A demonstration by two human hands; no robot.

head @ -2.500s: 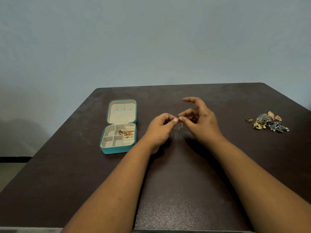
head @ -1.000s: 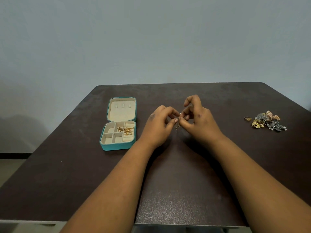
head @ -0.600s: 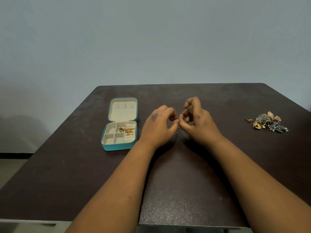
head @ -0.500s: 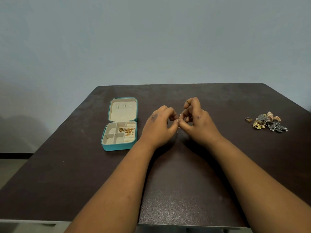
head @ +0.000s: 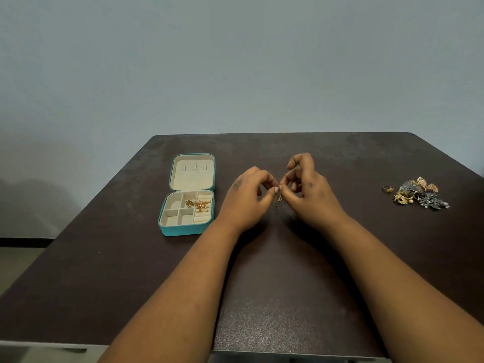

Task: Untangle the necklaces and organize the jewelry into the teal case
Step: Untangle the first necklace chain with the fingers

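Chain (head: 278, 201) again dangling between pinching hands (head: 309, 195)

Dark brown table (head: 288, 297): matte top with a fine speckled texture, rounded far corners, pale scuffs and dusty smears along the far edge and the left side; a thin lighter strip shows under the near edge

Wall (head: 235, 61): plain, pale grey-blue, unmarked, fills the upper half of the view behind the table; a soft dark shadow lies on it low at the left

Skirting (head: 23, 242): narrow black band at the foot of the wall, left of the table

Floor (head: 15, 265): small patch of dull beige-grey below the skirting, at the far left
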